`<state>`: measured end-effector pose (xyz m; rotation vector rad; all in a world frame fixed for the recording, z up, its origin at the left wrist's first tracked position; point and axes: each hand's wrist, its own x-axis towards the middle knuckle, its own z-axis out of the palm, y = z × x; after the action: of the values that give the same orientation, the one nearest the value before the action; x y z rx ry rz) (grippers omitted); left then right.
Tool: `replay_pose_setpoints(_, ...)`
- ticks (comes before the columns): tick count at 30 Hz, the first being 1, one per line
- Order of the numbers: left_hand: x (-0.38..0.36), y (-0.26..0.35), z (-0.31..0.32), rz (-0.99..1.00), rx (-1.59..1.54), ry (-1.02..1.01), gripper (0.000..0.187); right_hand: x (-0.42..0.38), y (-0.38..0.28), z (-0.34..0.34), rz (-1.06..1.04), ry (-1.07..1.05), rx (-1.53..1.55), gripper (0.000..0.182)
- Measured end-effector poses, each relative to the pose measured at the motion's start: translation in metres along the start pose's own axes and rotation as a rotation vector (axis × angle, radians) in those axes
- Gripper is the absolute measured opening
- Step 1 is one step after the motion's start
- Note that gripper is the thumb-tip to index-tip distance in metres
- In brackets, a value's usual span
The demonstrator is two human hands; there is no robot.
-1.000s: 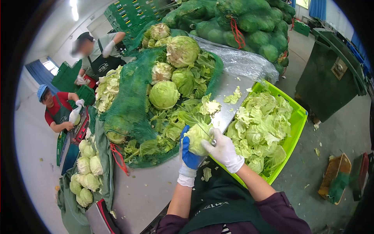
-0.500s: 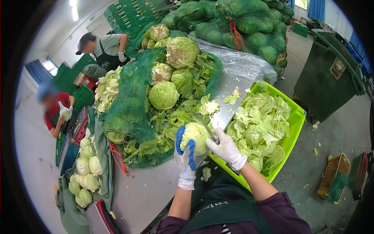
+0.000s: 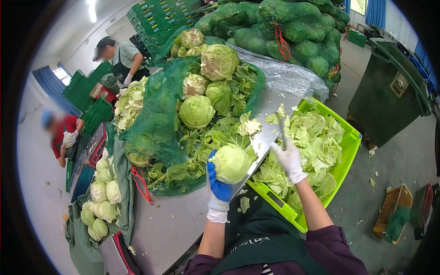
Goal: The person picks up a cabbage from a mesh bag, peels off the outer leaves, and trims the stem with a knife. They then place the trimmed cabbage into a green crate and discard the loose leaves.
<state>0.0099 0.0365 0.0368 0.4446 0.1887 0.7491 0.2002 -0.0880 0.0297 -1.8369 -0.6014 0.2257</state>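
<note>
My left hand, in a white glove with blue palm and fingers, is wrapped round the side of a pale green cabbage head and holds it over the table edge. My right hand, in a white glove, is above the bright green crate and holds a knife, its grey blade pointing up and away from me. Its thumb sticks out toward the cabbage. Loose cabbage leaves fill the crate. Beyond the held head, whole cabbages and leaves lie in an opened green net bag.
The metal table runs in front of me. Trimmed cabbages lie on green cloth at the left. Full net sacks are piled behind. A wheeled bin stands right, with a yellow basket on the floor. Two people work at the left.
My right hand has moved right and up, away from the cabbage to over the crate. The cabbage has turned in my left hand, now showing a smooth side. Both co-workers' hands have shifted.
</note>
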Motion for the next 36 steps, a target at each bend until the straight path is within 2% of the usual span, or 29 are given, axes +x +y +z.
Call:
replay_pose_setpoints(1,-0.001,0.000,0.008,0.097,0.293,0.002,0.055,-0.007,0.001,0.011,-0.174,-0.026,-0.014,0.065)
replay_pose_setpoints(2,-0.002,-0.002,0.012,0.191,0.585,0.000,0.055,-0.017,-0.044,0.000,0.046,-0.311,0.047,0.070)
replay_pose_setpoints(3,-0.003,-0.005,0.012,0.184,0.584,-0.003,0.055,-0.021,-0.051,0.007,-0.075,-0.322,0.097,0.065)
replay_pose_setpoints(5,-0.004,-0.008,0.012,0.241,0.682,-0.114,0.055,-0.015,-0.063,0.012,-0.109,-0.450,-0.031,0.051)
replay_pose_setpoints(6,-0.004,-0.007,0.010,0.241,0.686,-0.115,0.055,-0.014,-0.063,0.012,-0.109,-0.450,-0.027,0.051)
replay_pose_setpoints(8,-0.002,-0.005,0.003,0.011,0.279,0.003,0.060,-0.012,-0.066,0.009,-0.032,-0.416,0.043,0.033)
replay_pose_setpoints(9,0.000,-0.003,0.000,-0.099,0.073,0.059,0.063,-0.014,-0.068,0.001,-0.039,-0.421,0.046,0.033)
replay_pose_setpoints(11,-0.002,0.007,0.003,-0.141,0.014,0.001,0.065,-0.027,-0.078,-0.028,0.310,-0.618,0.607,0.020)
replay_pose_setpoints(13,-0.004,0.012,0.000,-0.127,-0.001,-0.018,0.064,-0.026,-0.060,-0.040,0.297,-0.398,0.951,0.015)
replay_pose_setpoints(15,-0.004,0.010,-0.014,-0.108,0.005,-0.009,0.062,-0.024,-0.047,-0.041,0.256,-0.341,0.854,0.022)
replay_pose_setpoints(17,0.002,0.002,-0.012,0.102,0.236,0.062,0.061,-0.029,-0.063,-0.035,0.191,-0.299,0.455,0.042)
replay_pose_setpoints(18,0.003,-0.001,-0.009,0.095,0.234,0.057,0.061,-0.031,-0.065,-0.026,0.112,-0.372,0.350,0.060)
replay_pose_setpoints(19,0.001,-0.003,-0.005,0.064,0.201,0.006,0.059,-0.033,-0.059,-0.008,-0.105,-0.337,0.248,0.066)
replay_pose_setpoints(21,-0.004,-0.004,0.002,0.035,0.167,-0.041,0.056,-0.039,-0.064,0.010,-0.149,-0.437,0.262,0.049)
replay_pose_setpoints(22,-0.006,-0.002,0.005,-0.072,-0.002,-0.066,0.057,-0.042,-0.066,0.013,-0.151,-0.438,0.263,0.049)
replay_pose_setpoints(23,-0.007,0.001,0.007,-0.175,-0.170,-0.091,0.058,-0.045,-0.070,0.014,-0.057,-0.466,0.347,0.038)
replay_pose_setpoints(24,-0.008,0.003,0.007,-0.168,-0.168,-0.089,0.058,-0.048,-0.073,0.014,0.039,-0.498,0.428,0.029)
replay_pose_setpoints(25,-0.008,0.004,0.006,-0.162,-0.108,-0.100,0.060,-0.053,-0.075,0.012,0.037,-0.503,0.431,0.029)
replay_pose_setpoints(27,-0.007,0.006,0.001,-0.152,-0.047,-0.110,0.063,-0.058,-0.078,0.000,0.028,-0.604,0.475,0.017)
replay_pose_setpoints(28,-0.006,0.006,-0.002,-0.077,-0.005,-0.051,0.062,-0.057,-0.078,-0.008,0.226,-0.583,0.501,0.011)
replay_pose_setpoints(29,-0.007,0.005,-0.006,-0.004,0.036,0.010,0.061,-0.054,-0.076,-0.017,0.243,-0.507,0.630,0.014)
replay_pose_setpoints(30,-0.006,0.003,-0.008,-0.002,0.033,0.013,0.061,-0.050,-0.071,-0.017,0.267,-0.405,0.589,0.019)
replay_pose_setpoints(31,-0.004,0.000,-0.003,0.112,0.118,0.063,0.060,-0.046,-0.065,-0.015,0.287,-0.300,0.546,0.025)
replay_pose_setpoints(32,-0.003,-0.002,0.002,0.222,0.204,0.113,0.059,-0.047,-0.062,-0.009,0.184,-0.280,0.387,0.036)
replay_pose_setpoints(33,-0.004,-0.003,0.007,0.219,0.202,0.107,0.059,-0.050,-0.061,-0.001,0.080,-0.254,0.228,0.047)
replay_pose_setpoints(34,-0.005,-0.004,0.012,0.295,0.420,0.062,0.059,-0.054,-0.060,0.006,0.023,-0.309,0.114,0.071)
replay_pose_setpoints(35,-0.008,-0.005,0.014,0.367,0.641,0.021,0.058,-0.060,-0.061,0.016,-0.064,-0.333,0.165,0.081)
replay_pose_setpoints(36,-0.009,-0.005,0.011,0.366,0.719,0.009,0.058,-0.065,-0.059,0.029,-0.117,-0.270,0.111,0.072)
